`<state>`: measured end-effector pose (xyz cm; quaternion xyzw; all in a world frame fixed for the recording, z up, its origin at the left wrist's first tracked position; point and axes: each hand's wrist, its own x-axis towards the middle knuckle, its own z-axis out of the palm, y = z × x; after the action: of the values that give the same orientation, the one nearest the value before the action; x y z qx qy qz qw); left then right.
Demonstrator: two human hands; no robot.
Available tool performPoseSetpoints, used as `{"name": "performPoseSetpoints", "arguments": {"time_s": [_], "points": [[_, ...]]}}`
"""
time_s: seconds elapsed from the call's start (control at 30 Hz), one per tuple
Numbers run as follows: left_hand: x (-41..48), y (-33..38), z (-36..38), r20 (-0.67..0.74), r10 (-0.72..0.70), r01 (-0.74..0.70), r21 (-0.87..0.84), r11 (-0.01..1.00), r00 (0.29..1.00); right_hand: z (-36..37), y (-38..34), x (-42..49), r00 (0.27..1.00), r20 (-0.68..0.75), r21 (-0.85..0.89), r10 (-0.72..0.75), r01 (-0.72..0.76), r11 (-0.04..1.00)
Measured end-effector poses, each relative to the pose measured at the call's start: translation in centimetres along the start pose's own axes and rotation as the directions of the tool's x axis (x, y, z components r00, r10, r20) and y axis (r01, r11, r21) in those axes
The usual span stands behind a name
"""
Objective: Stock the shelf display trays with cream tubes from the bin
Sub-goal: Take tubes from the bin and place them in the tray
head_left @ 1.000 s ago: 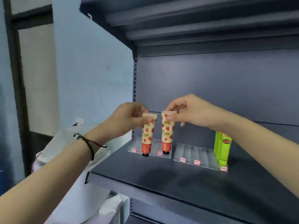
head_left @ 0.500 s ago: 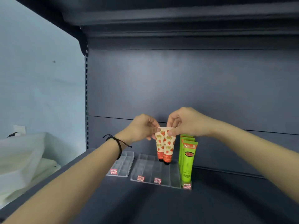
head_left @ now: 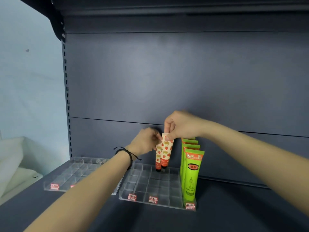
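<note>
Dark shelf (head_left: 234, 215), dark back panel. Two clear compartment trays on it: the right tray (head_left: 150, 186) directly below both hands, the left tray (head_left: 80, 171) down and left of the left hand, partly covered by the left forearm. A row of green tubes (head_left: 191, 174) stands upright in the right tray's rightmost column, just right of and below the right hand, close to the strawberry tubes but not touching them. White bag or bin liner (head_left: 11, 163) well to the left of the left hand, off the shelf edge.

Writing: red-and-white price labels (head_left: 132, 197) along the front lips of both trays, print too small to read. Front green tube shows a large "8" near the top; remaining characters not legible. The strawberry tube nearer the left hand bears letters ending "TING".

Right hand (head_left: 182, 126): thumb and fingers pinched shut on the flat top seam of a strawberry-print tube (head_left: 167, 153), cap down at a rear compartment of the right tray; whether the cap touches the bottom, cannot tell. Left hand (head_left: 145, 141): fingers curled together on the top of a second strawberry-print tube (head_left: 158, 156), touching the first on its left, also cap down at the rear row. Black cord bracelet (head_left: 128, 154) on the left wrist. Both forearms reach in from below.
</note>
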<state>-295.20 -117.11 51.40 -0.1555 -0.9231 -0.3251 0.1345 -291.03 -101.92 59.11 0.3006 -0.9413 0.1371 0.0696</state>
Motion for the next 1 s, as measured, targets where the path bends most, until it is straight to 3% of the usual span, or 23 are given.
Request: {"name": "performPoseSetpoints", "arguments": {"time_s": [0.17,0.57,1.0], "points": [[1.1,-1.1,-0.4,-0.014,-0.005,0.005,0.008,1.000,1.000,0.5,1.1,1.6,1.000,0.007,-0.026,0.020,-0.020,0.999],[1.0,-2.2,0.4,0.108,-0.093,0.097,-0.034,0.995,0.990,3.1,1.8,4.3,0.992,0.097,-0.249,0.080,-0.053,0.967],[0.7,-2.1,0.5,0.070,-0.058,0.055,0.036,0.998,0.996,4.9,2.4,5.2,0.983,0.138,-0.326,0.121,-0.070,0.943]]}}
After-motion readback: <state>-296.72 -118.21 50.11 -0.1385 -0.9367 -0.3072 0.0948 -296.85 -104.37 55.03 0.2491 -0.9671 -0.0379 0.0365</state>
